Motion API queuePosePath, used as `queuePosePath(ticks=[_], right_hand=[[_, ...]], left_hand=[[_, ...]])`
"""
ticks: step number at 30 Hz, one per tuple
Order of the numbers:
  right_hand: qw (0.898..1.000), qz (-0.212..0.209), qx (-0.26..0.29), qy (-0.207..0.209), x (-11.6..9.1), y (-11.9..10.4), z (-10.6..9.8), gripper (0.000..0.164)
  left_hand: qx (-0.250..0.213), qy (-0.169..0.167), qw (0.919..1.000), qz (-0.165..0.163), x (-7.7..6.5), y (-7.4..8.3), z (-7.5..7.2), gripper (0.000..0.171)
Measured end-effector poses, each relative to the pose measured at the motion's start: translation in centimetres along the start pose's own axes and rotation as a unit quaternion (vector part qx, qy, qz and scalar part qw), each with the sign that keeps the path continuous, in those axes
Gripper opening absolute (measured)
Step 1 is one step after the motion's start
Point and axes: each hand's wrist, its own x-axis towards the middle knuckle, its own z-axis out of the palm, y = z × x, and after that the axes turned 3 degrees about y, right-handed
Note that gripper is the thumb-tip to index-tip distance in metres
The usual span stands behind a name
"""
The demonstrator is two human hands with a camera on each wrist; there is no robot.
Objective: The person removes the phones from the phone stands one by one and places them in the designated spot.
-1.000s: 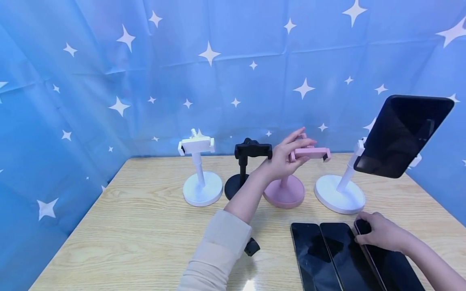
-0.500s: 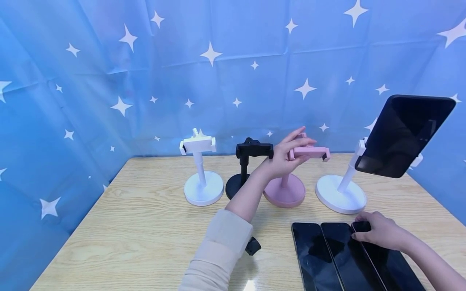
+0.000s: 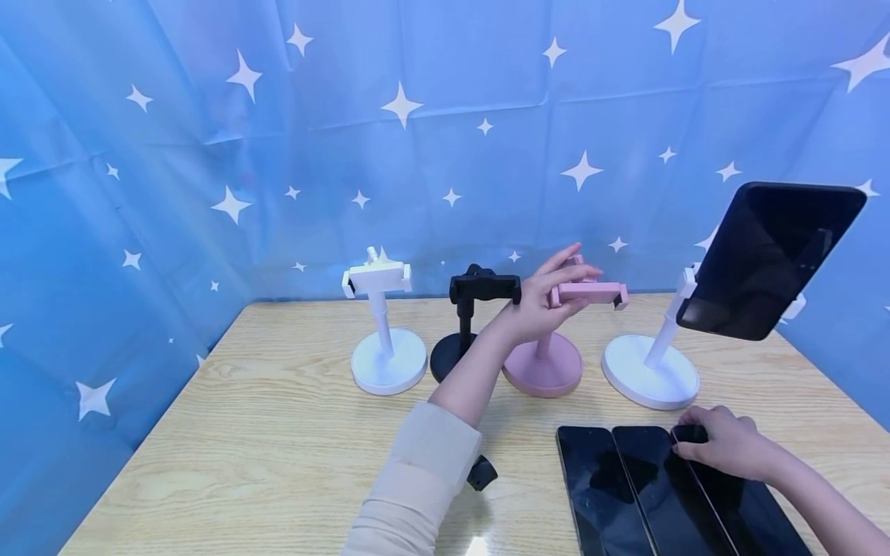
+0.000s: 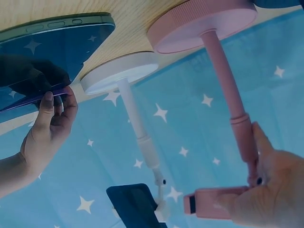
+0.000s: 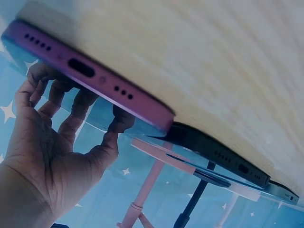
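Note:
My left hand grips the clamp of the pink phone stand. In the left wrist view the thumb lies across the front of that clamp, which is upright on its stem and holds no phone. My right hand pinches the far end of the rightmost phone, thumb at its left edge and fingers over the far edge. That phone shows a purple rim in the right wrist view. It lies beside the middle phone, with the left phone alongside.
Right of the pink stand, a white stand carries a large dark phone. A black stand and another white stand stand to the left. My left forearm partly covers the black base. A starry blue curtain hangs behind the table.
My right hand has shifted the far end of the rightmost phone slightly left, closing the gap to the middle phone. My left hand stays on the pink stand.

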Motion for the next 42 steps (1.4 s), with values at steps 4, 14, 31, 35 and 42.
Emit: queuePosePath(ticks=[4,14,31,35,42], right_hand=[[1.000,0.002,0.006,0.000,-0.1,0.0,0.0,0.045],[1.000,-0.003,0.006,0.011,-0.3,0.1,-0.2,0.034],[1.000,-0.014,0.015,-0.010,-0.4,0.3,-0.6,0.038],[0.999,-0.025,0.043,-0.012,-0.5,0.3,-0.9,0.038],[0.998,-0.021,0.056,-0.007,-0.9,0.1,-1.6,0.041]], left_hand=[[-0.007,-0.001,0.9999,-0.015,-0.1,0.1,0.1,0.036],[-0.033,0.014,0.9993,-0.013,-0.1,0.3,0.4,0.037],[-0.092,0.100,0.9889,-0.059,-1.2,2.6,1.4,0.037],[-0.139,0.133,0.9778,-0.083,-1.2,2.9,1.6,0.037],[-0.121,0.214,0.9653,-0.087,-1.3,1.0,2.8,0.031]])
